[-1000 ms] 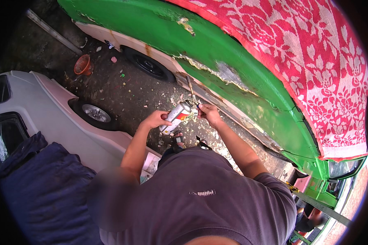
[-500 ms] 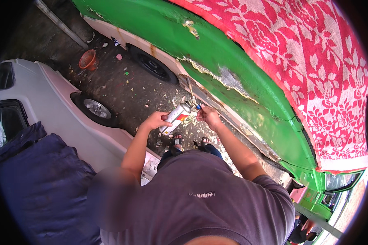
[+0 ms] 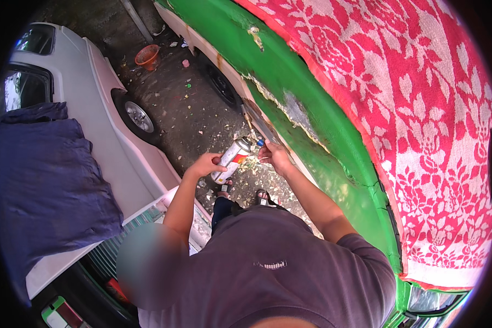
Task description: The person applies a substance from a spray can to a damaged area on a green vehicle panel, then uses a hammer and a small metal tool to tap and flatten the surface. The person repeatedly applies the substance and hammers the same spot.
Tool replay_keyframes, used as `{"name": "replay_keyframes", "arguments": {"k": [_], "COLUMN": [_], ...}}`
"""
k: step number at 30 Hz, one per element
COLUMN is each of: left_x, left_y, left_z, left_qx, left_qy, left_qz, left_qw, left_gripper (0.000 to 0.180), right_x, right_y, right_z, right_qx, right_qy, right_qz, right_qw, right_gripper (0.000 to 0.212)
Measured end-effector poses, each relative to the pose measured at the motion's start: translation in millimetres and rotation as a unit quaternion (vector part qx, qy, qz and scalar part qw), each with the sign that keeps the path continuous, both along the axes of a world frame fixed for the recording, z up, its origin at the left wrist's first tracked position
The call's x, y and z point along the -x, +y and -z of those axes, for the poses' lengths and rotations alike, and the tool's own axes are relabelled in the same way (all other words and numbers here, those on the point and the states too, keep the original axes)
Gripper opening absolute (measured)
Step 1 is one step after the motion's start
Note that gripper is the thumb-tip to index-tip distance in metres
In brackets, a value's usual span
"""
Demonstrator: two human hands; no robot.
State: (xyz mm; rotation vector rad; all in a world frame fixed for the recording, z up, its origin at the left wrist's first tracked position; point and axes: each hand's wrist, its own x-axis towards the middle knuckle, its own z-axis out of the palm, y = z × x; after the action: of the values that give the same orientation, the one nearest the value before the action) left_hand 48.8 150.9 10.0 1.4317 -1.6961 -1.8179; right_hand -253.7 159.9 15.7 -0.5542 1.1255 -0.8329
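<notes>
Plainly, the can (image 3: pixel 233 160) (tilted) sits between both hands (image 3: pixel 205 164)

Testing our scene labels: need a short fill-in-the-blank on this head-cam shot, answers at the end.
1. The can is held in the person's ____ hand.
2. The colour of the knob by the right hand is ____.
3. The red-and-white cloth lies over the ____ vehicle.

Missing words: left; blue; green.
</notes>
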Motion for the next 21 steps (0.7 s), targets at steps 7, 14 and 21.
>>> {"name": "replay_keyframes", "arguments": {"k": [7, 14, 21], "left_x": [16, 24, 29], "left_y": [34, 66, 98], "left_z": [-3, 15, -8], "left_qx": [0.055, 0.056, 0.067], "left_qy": [-0.044, -0.014, -0.111], "left_qz": [-0.023, -0.053, -0.06], "left_qw": [0.997, 0.997, 0.99], "left_gripper": [0.067, 0.066, 0.067], "right_x": [13, -2, -26], "right_y": [14, 44, 57], "right_z": [4, 11, 17], "right_qx": [0.018, 0.007, -0.048], "right_qy": [0.004, 0.016, 0.003], "right_qz": [-0.038, -0.132, -0.142], "right_qw": [0.999, 0.991, 0.989], "right_gripper": [0.034, 0.052, 0.047]}}
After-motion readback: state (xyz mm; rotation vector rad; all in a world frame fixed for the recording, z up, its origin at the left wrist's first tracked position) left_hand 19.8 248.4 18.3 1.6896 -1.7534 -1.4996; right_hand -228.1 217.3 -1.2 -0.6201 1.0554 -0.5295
